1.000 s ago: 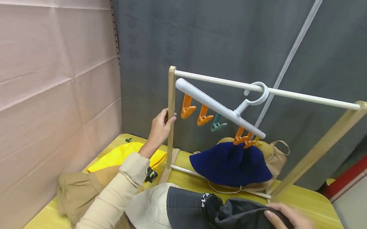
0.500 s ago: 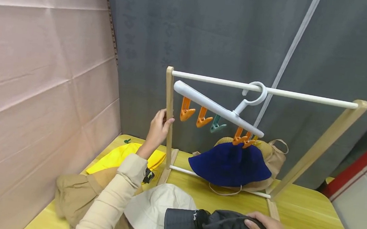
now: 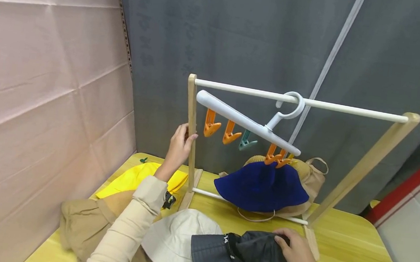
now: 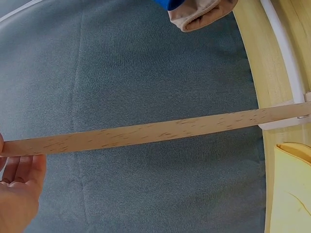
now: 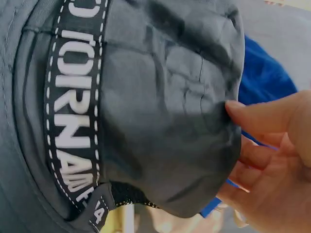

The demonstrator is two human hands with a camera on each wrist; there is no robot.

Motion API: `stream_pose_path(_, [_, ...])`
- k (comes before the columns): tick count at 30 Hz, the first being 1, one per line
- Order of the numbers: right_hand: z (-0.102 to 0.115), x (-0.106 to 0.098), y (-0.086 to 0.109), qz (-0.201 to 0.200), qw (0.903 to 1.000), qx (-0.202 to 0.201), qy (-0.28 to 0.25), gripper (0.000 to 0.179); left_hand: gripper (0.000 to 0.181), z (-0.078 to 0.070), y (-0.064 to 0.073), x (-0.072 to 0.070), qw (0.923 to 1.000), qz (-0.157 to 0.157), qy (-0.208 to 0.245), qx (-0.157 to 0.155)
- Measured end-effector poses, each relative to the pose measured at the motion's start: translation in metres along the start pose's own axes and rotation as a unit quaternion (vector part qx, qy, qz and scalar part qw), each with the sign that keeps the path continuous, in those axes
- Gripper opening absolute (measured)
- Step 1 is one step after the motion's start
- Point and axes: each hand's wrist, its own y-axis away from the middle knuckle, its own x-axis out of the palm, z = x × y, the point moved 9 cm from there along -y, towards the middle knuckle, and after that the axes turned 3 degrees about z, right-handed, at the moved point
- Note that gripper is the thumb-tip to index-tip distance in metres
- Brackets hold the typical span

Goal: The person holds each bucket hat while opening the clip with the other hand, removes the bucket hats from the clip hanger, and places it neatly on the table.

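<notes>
My left hand [image 3: 179, 147] grips the left wooden post [image 3: 192, 117] of a small rack, thumb on one side and fingers on the other. In the right hand [image 3: 296, 253] the crown of a dark grey bucket hat [image 3: 259, 252] is pinched; white letters run round its band [image 5: 73, 97]. On the rack's white bar [image 3: 350, 111] a white hanger [image 3: 248, 124] hangs tilted, its right end lower. Orange clips [image 3: 229, 133] and a green clip [image 3: 245, 141] hang from it. A navy blue bucket hat [image 3: 261, 187] hangs from the clips at the hanger's right end.
Left of the rack a yellow hat [image 3: 130, 179] and a tan hat [image 3: 86, 220] lie on the yellow table [image 3: 357, 243]. A cream bucket hat [image 3: 178, 236] sits beside the grey one. Beige fabric [image 3: 312, 181] shows behind the navy hat. A grey curtain [image 3: 241, 34] stands behind.
My right hand has moved left with the grey hat, which dipped and then rose slightly; its lettered band now shows more. The left hand keeps its grip on the post.
</notes>
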Motion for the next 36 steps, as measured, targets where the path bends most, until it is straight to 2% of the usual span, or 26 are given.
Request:
stream_pose_path(8, [-0.009,0.015,-0.017,-0.033,0.999,-0.001,0.029,0.015,0.036,0.0,0.0,0.001,1.0,0.006,-0.005,-0.005])
stream_pose_path(11, [-0.005,0.016,-0.011,-0.043,0.9983,0.003,0.04,0.021,0.035,0.0,0.001,0.002,0.9999,0.007,-0.007,-0.007])
stream_pose_path(14, [0.005,0.017,0.003,-0.04,0.9979,0.0,0.05,0.017,0.035,0.0,0.001,0.003,0.9999,0.011,-0.009,-0.009])
stream_pose_path(16, [0.012,0.023,0.012,-0.014,0.9983,-0.006,0.055,0.015,0.034,0.0,0.001,0.003,0.9999,0.008,-0.009,-0.006])
stream_pose_path(19, [0.02,0.044,0.022,0.062,0.9961,-0.023,0.059,0.02,0.033,-0.001,0.001,0.001,0.9999,0.003,-0.01,-0.003])
stream_pose_path(21, [0.02,0.061,0.024,0.12,0.9907,-0.022,0.06,0.033,0.032,0.0,0.0,-0.001,0.9999,-0.001,-0.011,-0.003])
stream_pose_path(25, [0.013,0.09,0.021,0.201,0.9772,-0.004,0.067,0.064,0.033,0.001,0.001,-0.001,0.9998,0.001,-0.017,-0.006])
stream_pose_path(30, [0.002,0.113,0.015,0.265,0.9626,0.025,0.052,0.08,0.032,0.002,0.001,0.0,0.9998,0.004,-0.018,-0.01])
stream_pose_path(36, [-0.016,0.137,0.005,0.314,0.9481,0.044,0.03,0.084,0.032,0.0,-0.001,0.001,0.9999,0.005,-0.016,-0.004])
